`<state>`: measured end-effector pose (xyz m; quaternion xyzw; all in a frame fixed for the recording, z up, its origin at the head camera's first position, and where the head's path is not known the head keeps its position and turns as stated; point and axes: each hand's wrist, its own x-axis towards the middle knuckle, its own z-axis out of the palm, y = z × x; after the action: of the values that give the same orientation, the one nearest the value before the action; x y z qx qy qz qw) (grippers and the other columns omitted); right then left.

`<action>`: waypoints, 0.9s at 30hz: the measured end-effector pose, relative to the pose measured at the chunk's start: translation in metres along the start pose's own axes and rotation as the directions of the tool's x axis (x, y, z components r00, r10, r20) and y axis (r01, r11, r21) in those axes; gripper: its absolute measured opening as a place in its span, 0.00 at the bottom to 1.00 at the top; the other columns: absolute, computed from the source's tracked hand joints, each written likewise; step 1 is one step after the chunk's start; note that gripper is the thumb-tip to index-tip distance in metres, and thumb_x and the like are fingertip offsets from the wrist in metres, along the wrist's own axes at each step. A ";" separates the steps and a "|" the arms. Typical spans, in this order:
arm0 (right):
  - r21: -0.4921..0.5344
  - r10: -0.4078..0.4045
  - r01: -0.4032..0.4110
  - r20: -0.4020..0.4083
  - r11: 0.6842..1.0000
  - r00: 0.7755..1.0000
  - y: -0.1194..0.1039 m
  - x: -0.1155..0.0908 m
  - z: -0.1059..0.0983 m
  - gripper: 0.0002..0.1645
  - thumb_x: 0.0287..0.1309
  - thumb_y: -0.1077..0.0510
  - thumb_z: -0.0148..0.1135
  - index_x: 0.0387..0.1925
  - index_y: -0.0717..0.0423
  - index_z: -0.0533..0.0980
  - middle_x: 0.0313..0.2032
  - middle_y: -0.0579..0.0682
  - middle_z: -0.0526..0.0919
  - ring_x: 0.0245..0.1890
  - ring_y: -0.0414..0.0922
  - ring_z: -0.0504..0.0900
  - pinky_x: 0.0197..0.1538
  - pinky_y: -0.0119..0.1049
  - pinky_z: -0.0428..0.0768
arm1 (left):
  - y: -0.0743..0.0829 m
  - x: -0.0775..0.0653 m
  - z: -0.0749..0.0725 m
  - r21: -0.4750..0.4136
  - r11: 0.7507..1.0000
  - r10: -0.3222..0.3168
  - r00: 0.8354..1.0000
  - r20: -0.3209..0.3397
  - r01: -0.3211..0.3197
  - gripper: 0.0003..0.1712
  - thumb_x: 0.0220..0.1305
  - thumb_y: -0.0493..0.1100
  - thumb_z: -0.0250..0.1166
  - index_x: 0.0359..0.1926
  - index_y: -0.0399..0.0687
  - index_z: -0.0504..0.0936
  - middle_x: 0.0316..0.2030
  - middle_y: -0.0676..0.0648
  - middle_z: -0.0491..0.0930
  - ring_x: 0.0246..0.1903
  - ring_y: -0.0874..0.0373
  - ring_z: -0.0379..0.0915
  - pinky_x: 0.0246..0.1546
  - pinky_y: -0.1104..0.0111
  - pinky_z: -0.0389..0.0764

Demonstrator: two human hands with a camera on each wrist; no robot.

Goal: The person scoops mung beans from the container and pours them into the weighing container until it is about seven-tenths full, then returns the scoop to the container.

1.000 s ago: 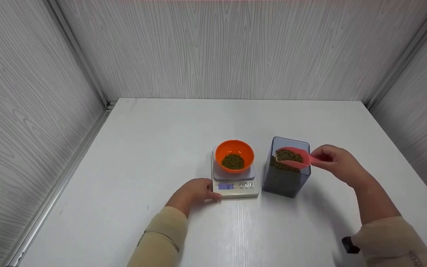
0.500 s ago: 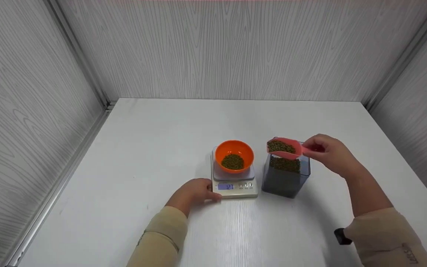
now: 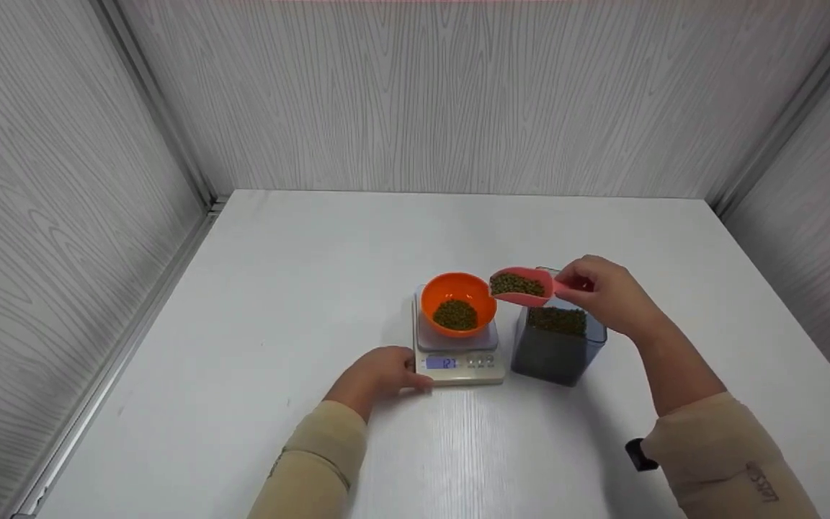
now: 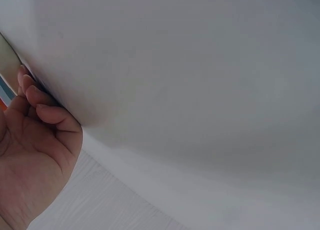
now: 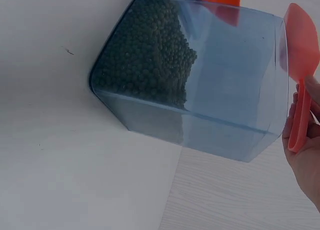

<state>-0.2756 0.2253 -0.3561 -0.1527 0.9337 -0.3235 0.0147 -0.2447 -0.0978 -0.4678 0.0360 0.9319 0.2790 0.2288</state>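
Note:
My right hand (image 3: 606, 292) pinches the handle of a pink scoop (image 3: 548, 283), which is heaped with small green beans (image 3: 516, 284). The scoop hangs level over the gap between an orange bowl (image 3: 487, 303) and a clear bluish bin (image 3: 595, 339), its lip close to the bowl's right rim. Beans lie in the bowl's bottom. Under the bowl is a white kitchen scale (image 3: 465, 375), its lit display reading what looks like 127. My left hand (image 3: 382, 371) grips the scale's front left corner; curled fingers (image 4: 37, 95) touch its edge in the left wrist view.
The bin stands just right of the scale and holds more green beans (image 5: 145, 55) in the right wrist view. All of this rests on a white table (image 3: 300, 274), with grey wood-grain panels (image 3: 422, 101) at the back and both sides.
My right hand has lifted the loaded scoop out of the bin and carried it left toward the bowl. The left hand, scale and bowl stay put, and the display looks the same.

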 end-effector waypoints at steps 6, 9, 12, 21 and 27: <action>-0.053 0.004 -0.003 0.012 0.999 1.000 -0.010 0.005 0.007 0.10 0.56 0.55 0.61 0.39 0.53 0.77 0.38 0.50 0.74 0.37 0.48 0.71 0.39 0.40 0.75 | 0.000 0.000 -0.001 0.019 0.999 0.029 1.000 -0.006 -0.029 0.20 0.47 0.61 0.68 0.27 0.51 0.74 0.25 0.52 0.71 0.32 0.55 0.66 0.36 0.62 0.66; -0.077 -0.001 0.002 0.021 0.997 1.000 -0.015 0.007 0.009 0.10 0.57 0.54 0.61 0.39 0.53 0.77 0.37 0.50 0.74 0.37 0.48 0.71 0.41 0.42 0.76 | 0.000 0.000 -0.001 0.016 1.000 0.024 1.000 -0.009 -0.024 0.20 0.47 0.61 0.68 0.27 0.52 0.74 0.25 0.52 0.71 0.32 0.56 0.67 0.36 0.63 0.66; -0.097 -0.004 0.007 0.032 0.995 0.999 -0.018 0.008 0.010 0.10 0.57 0.54 0.61 0.39 0.54 0.77 0.37 0.50 0.74 0.37 0.48 0.72 0.42 0.42 0.76 | 0.000 0.000 0.000 0.022 0.999 0.035 0.999 -0.015 -0.035 0.21 0.47 0.61 0.67 0.27 0.51 0.74 0.24 0.52 0.71 0.31 0.56 0.66 0.35 0.63 0.66; -0.151 -0.052 0.058 0.044 0.987 0.998 -0.023 0.010 0.012 0.08 0.57 0.57 0.60 0.38 0.56 0.77 0.36 0.51 0.74 0.36 0.47 0.72 0.41 0.41 0.75 | 0.000 0.000 0.000 0.030 0.999 0.031 0.999 -0.011 -0.031 0.20 0.48 0.61 0.67 0.27 0.52 0.74 0.25 0.52 0.71 0.32 0.55 0.67 0.37 0.62 0.67; -0.218 -0.131 0.137 0.041 0.966 0.991 -0.028 0.013 0.014 0.09 0.55 0.60 0.61 0.38 0.59 0.77 0.34 0.53 0.75 0.35 0.47 0.73 0.40 0.42 0.75 | 0.000 0.000 0.000 0.026 0.999 0.028 1.000 -0.006 -0.028 0.20 0.48 0.61 0.67 0.28 0.52 0.74 0.26 0.52 0.72 0.33 0.55 0.67 0.39 0.61 0.67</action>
<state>-0.2789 0.1926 -0.3490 -0.2204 0.9511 -0.2162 -0.0117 -0.2450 -0.0977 -0.4674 0.0513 0.9356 0.2700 0.2216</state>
